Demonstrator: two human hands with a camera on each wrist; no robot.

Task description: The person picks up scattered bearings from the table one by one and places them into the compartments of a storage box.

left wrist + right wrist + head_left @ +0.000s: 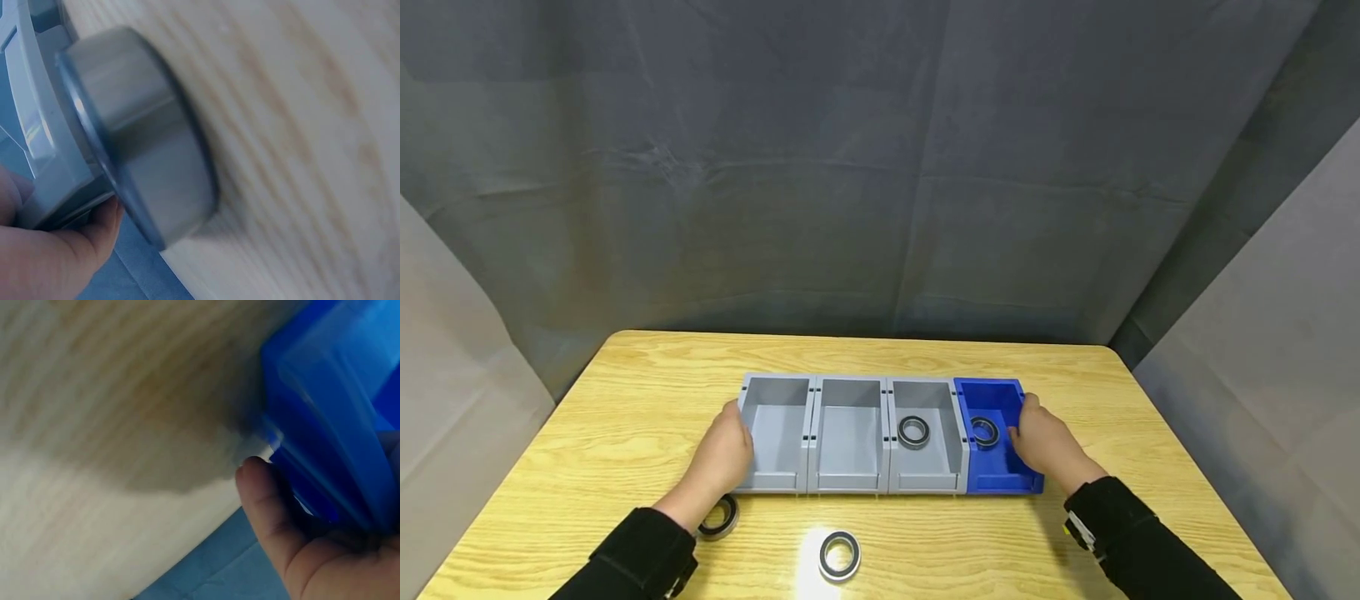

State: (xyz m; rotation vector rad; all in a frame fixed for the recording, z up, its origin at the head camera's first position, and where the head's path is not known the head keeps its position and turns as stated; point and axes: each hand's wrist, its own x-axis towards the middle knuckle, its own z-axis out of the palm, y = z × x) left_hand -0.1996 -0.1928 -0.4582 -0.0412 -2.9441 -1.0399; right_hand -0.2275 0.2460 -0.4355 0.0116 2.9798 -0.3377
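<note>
Three grey bins (848, 482) and one blue bin (1006, 483) stand side by side in a row. My left hand (724, 450) grips the outer wall of the leftmost grey bin; in the left wrist view its fingers hold the bin's edge (69, 181). At the other end, my right hand (1051, 440) holds the blue bin's right wall, with a finger (265, 506) along its outside. One ball bearing (901, 432) lies in the third grey bin and another bearing (984, 446) in the blue one. Whether the row touches the table cannot be told.
Beside my left wrist a bearing (731, 518) lies on the wooden table (925, 550), partly hidden by the wrist. Another bearing (840, 575) lies in front of the bins. Grey cloth (880, 167) hangs behind the table, with paler cloth (1277, 333) at the sides.
</note>
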